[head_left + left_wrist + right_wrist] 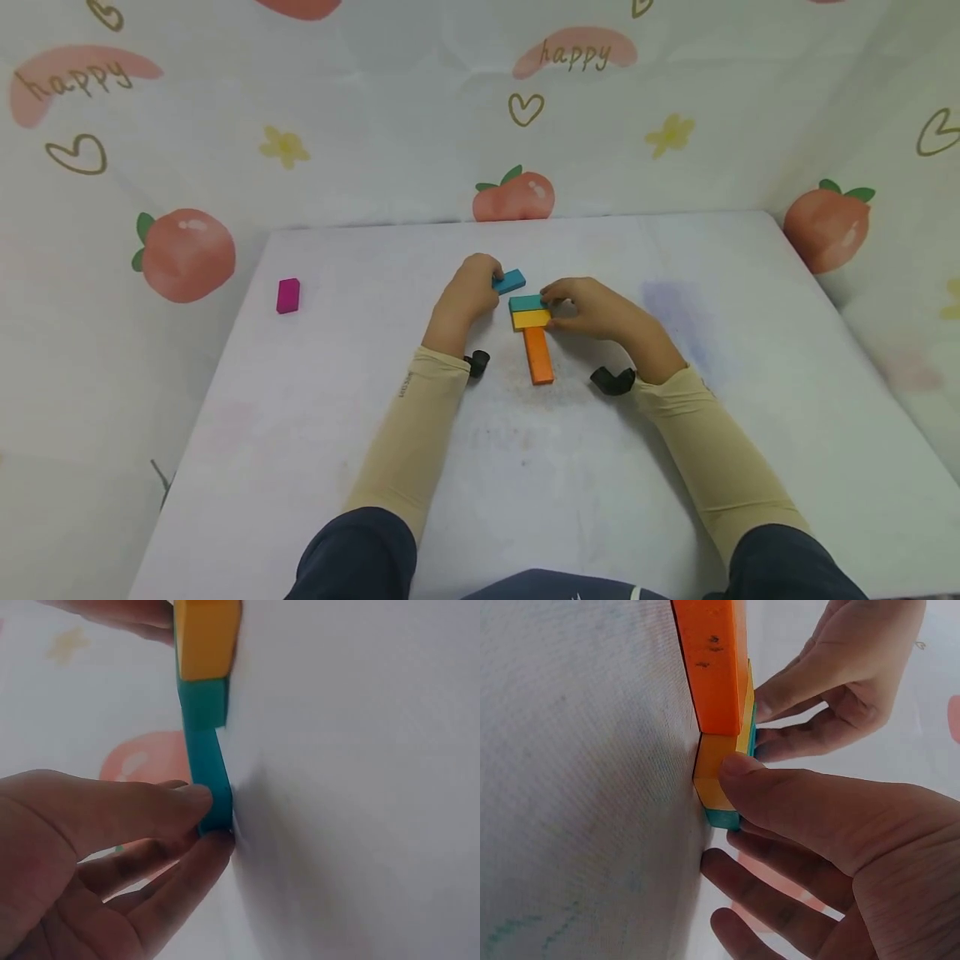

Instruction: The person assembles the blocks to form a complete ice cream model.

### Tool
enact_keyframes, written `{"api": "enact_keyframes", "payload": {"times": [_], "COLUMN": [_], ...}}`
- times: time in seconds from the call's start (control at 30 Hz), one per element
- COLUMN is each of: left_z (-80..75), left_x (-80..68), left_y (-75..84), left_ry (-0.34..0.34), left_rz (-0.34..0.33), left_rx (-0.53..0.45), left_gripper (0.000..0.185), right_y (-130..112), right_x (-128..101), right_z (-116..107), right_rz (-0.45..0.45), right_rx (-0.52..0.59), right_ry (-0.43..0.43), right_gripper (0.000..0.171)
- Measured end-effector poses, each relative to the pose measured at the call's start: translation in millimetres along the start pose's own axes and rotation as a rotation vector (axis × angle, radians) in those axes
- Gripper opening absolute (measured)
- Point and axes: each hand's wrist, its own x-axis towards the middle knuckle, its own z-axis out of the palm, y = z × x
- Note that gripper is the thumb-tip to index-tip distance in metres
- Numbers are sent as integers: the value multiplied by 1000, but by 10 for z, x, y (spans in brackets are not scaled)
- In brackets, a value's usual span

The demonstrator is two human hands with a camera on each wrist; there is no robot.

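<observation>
My left hand [467,292] pinches the left end of a blue block [512,282] between thumb and fingers, low at the tabletop. That block lies slanted just beyond a teal block [527,303]. In front of the teal block a yellow block [530,320] lies flush along it. An orange block [537,356] runs toward me from the yellow one, forming a T. At the right ends, my right hand [592,308] has its thumb on the yellow block [712,761] and its index finger at the teal block [722,818], pinching the pair.
A magenta block [288,296] stands apart at the table's left side. The white table [300,467] ends at a cloth backdrop printed with peaches [189,255]. Black wrist-worn devices [613,382] hang under both wrists, close to the tabletop.
</observation>
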Motion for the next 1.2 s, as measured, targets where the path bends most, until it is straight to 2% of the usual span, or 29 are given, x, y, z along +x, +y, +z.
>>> {"api": "enact_keyframes", "payload": {"times": [0.2,0.37,0.63,1.2], "left_z": [22,55,66,73], "left_x": [34,29,42,32], "left_y": [81,87,63,68], "left_ry": [-14,-32,-17,-46], "left_rz": [34,53,109,122], "left_rx": [0,-6,-16,-32], "left_gripper": [31,30,29,28], "right_y": [-15,-24,-21,-6], "right_x": [-8,-8,8,10], "right_z": [-17,9,-1,-7], "right_rz": [-9,-19,-23,-18], "right_rx": [-8,-36,-69,-53], "right_ry": [-8,-9,5,-5], "right_gripper": [48,46,42,41]}}
